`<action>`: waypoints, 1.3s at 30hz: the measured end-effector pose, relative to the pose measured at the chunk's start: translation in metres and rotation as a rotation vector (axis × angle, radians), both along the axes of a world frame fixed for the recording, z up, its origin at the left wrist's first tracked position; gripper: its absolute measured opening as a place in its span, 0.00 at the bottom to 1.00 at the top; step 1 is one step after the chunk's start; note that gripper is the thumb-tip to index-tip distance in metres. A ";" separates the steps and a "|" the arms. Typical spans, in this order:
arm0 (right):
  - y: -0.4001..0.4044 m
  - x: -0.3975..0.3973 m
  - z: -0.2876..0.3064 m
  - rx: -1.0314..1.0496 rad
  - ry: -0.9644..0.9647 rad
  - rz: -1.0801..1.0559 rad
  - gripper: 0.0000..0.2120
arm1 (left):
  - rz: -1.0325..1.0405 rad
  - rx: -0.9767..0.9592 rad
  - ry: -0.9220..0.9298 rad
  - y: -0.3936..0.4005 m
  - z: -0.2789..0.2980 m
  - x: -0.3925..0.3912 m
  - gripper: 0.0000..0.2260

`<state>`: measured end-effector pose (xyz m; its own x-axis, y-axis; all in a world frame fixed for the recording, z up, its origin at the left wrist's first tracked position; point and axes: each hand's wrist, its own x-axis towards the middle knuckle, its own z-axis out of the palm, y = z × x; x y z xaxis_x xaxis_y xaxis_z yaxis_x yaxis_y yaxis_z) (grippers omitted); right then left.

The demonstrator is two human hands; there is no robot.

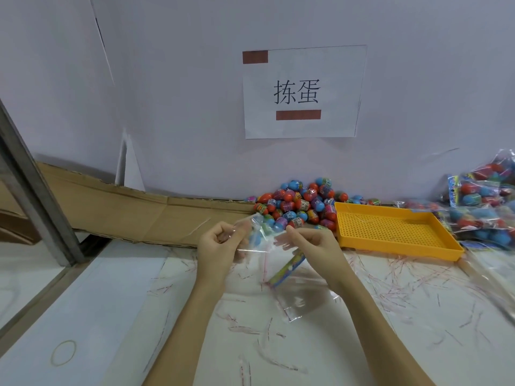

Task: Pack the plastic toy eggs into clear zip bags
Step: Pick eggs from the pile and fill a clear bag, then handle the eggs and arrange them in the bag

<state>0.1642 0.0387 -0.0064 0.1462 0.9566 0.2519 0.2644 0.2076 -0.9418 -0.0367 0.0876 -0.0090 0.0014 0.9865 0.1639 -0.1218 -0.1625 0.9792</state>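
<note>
Lying nearest, low on the left of the white table (362, 344): a loose rubber band (63, 352), within reach, likely for bundling. Scattered all over the tabletop: thin torn strips (395, 295) with red marks, apparently peeled from bag mouths and dropped where they fell.

Held up above the table: a clear zip bag (278, 263), stretched between both hands so its mouth can be worked open. Pinched at its left top edge by the left hand (220, 246), fingers curled round the film; pinched at the right edge by the right hand (312, 246), thumb and forefinger closed on the plastic. Seems to carry a printed card (287, 268) inside, hanging down at a slant. Whether any eggs are already in the bag: cannot tell, since the heap shows through the film.

Sitting just right of the hands: a yellow perforated tray (390, 232), nothing visible in it, probably for counting out a batch. Heaped just beyond the hands against the wall: loose plastic toy eggs (301, 204), red, blue and purple, an easy grab once the bag is open. Stacked at the far right: filled bags (485, 204), out of the working path. Taped to the wall above: a paper sign (303, 91), marking the station.
</note>
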 end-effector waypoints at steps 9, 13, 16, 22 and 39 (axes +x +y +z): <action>-0.001 -0.028 0.000 0.115 -0.142 0.009 0.20 | -0.017 0.035 -0.012 0.000 -0.003 0.001 0.17; 0.000 -0.035 -0.004 0.148 -0.213 -0.071 0.13 | -0.151 -0.004 -0.028 -0.002 -0.001 0.002 0.20; 0.003 -0.027 -0.004 0.161 -0.148 -0.111 0.05 | -0.340 -0.072 -0.121 -0.001 -0.001 0.003 0.22; 0.004 -0.014 -0.004 0.173 -0.002 -0.325 0.08 | -0.102 0.117 0.159 0.005 -0.013 0.006 0.19; 0.002 -0.021 -0.006 0.146 0.073 -0.136 0.10 | -0.340 0.051 0.190 0.002 -0.016 0.011 0.16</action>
